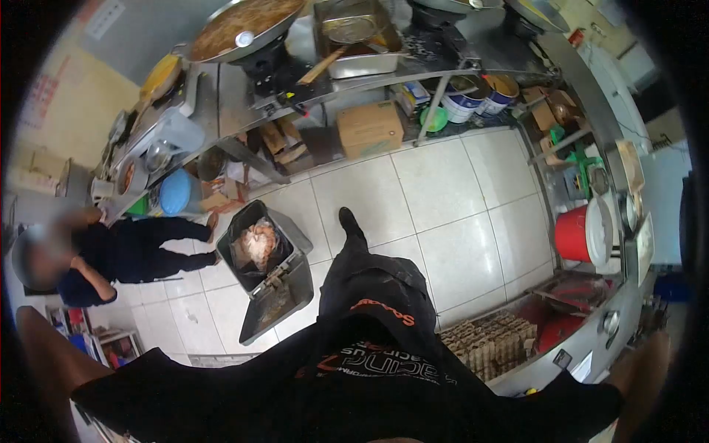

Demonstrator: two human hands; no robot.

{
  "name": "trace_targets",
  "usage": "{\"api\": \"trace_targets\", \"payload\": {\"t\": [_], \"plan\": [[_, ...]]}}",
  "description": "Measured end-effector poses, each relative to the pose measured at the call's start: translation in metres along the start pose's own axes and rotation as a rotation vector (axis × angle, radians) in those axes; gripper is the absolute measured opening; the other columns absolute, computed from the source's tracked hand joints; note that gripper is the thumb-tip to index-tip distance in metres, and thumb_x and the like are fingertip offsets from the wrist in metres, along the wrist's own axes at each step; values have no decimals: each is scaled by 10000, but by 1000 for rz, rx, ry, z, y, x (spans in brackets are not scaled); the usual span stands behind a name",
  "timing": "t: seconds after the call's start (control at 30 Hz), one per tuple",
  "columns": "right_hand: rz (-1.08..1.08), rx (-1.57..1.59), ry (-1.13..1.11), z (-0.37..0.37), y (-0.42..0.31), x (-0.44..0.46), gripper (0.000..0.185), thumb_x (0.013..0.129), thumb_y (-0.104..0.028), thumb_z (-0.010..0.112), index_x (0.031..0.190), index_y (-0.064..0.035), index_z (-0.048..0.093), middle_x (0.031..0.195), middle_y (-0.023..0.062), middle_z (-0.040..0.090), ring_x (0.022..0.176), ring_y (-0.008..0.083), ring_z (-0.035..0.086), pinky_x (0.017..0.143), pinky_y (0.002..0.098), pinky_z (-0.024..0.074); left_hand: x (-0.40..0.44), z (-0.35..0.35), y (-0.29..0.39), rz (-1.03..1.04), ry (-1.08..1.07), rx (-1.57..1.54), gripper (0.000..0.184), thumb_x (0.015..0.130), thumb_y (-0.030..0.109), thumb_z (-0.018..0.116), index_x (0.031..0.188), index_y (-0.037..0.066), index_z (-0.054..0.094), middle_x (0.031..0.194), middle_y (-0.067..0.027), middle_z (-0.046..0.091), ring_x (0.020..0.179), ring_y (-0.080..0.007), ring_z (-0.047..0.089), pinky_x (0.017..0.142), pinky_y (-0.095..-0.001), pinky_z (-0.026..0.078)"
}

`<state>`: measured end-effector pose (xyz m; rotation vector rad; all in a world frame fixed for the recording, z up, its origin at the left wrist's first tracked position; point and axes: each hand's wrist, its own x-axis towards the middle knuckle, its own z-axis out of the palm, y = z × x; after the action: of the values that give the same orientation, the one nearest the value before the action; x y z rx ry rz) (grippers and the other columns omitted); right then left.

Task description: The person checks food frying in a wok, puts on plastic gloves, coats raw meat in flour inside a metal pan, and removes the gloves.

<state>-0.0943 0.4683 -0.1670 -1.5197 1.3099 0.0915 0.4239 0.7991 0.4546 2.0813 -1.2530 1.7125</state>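
Neither of my hands shows; only my bare left arm [53,362] and right arm [644,387] reach out at the picture's lower edges. What they hold or touch is hidden. Below me is my black T-shirt [354,395], with one shoe [353,220] on the tiled floor. Left of my legs stands a grey waste bin [295,236], its lid [277,306] hanging down. Inside the bin are a dark liner and pale refuse [256,244].
A co-worker in dark clothes [140,247] stands at left. Along the far counter are a large wok [244,33] of brown liquid and a metal tray [362,68]. A cardboard box [369,129] sits beneath. Right are a red bucket [572,232] and stacked egg trays [491,343].
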Motion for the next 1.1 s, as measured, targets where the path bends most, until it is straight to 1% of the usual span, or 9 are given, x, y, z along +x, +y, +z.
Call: {"api": "trace_targets", "payload": {"t": [0.5, 0.73, 0.83, 0.9, 0.93, 0.97, 1.03, 1.07, 1.1], "plan": [[186, 95, -46, 45, 55, 30, 443, 867, -480, 385, 779, -63, 504, 715, 77, 522, 644, 199, 484, 619, 341, 406, -77, -48, 28, -196, -62, -16, 319, 895, 258, 378, 1042, 47, 566, 1078, -114, 569, 1050, -218, 509, 918, -336, 371], [24, 185, -79, 43, -20, 69, 491, 857, -533, 362, 743, -72, 488, 662, 72, 507, 587, 201, 470, 568, 352, 405, -116, -26, 92, -463, -104, -364, 380, 936, 313, 345, 1087, 48, 570, 1122, -115, 569, 1086, -210, 500, 951, -328, 357], [-52, 205, -99, 39, -51, 97, 512, 853, -556, 352, 727, -76, 481, 639, 70, 501, 562, 202, 464, 546, 356, 405, -175, 26, 153, -834, -382, -922, 406, 953, 337, 331, 1107, 48, 571, 1141, -115, 569, 1102, -206, 497, 965, -325, 350], [-60, 215, -103, 40, -62, 105, 526, 850, -571, 346, 717, -79, 476, 624, 69, 497, 546, 203, 460, 531, 359, 405, -240, 66, 199, -1095, -747, -1395, 424, 965, 353, 321, 1119, 48, 572, 1154, -115, 569, 1112, -204, 494, 974, -323, 346], [-49, 210, -105, 41, -64, 108, 533, 849, -578, 342, 712, -80, 473, 616, 69, 494, 538, 203, 458, 524, 361, 404, -280, 82, 225, -1137, -941, -1653, 540, 972, 435, 229, 1149, 48, 562, 1200, -98, 554, 1133, -217, 481, 993, -340, 323], [-33, 203, -109, 44, -66, 109, 540, 848, -586, 339, 707, -82, 471, 608, 68, 492, 529, 203, 456, 516, 362, 404, -324, 92, 254, -1312, -1046, -1843, 559, 967, 449, 251, 1204, 14, 511, 1218, -96, 531, 1111, -219, 484, 969, -357, 356], [40, 173, -126, 49, -54, 109, 554, 845, -601, 332, 696, -84, 466, 593, 67, 488, 513, 204, 452, 502, 365, 404, -356, 98, 290, -1004, -1232, -2074, 469, 974, 358, 301, 1168, -2, 530, 1161, -105, 567, 1014, -216, 535, 914, -345, 406], [81, 155, -129, 49, -46, 105, 561, 844, -609, 329, 691, -86, 464, 586, 66, 486, 505, 204, 450, 494, 367, 404, -332, 91, 300, -1129, -1458, -2150, 435, 972, 330, 324, 1150, -3, 540, 1131, -103, 586, 976, -202, 547, 887, -331, 422], [122, 137, -133, 50, -39, 100, 568, 842, -616, 326, 686, -87, 461, 578, 66, 484, 496, 204, 448, 487, 368, 404, -327, 97, 308, -1150, -1456, -2161, 435, 972, 330, 324, 1150, -3, 540, 1131, -103, 586, 976, -202, 547, 887, -331, 422]]}}
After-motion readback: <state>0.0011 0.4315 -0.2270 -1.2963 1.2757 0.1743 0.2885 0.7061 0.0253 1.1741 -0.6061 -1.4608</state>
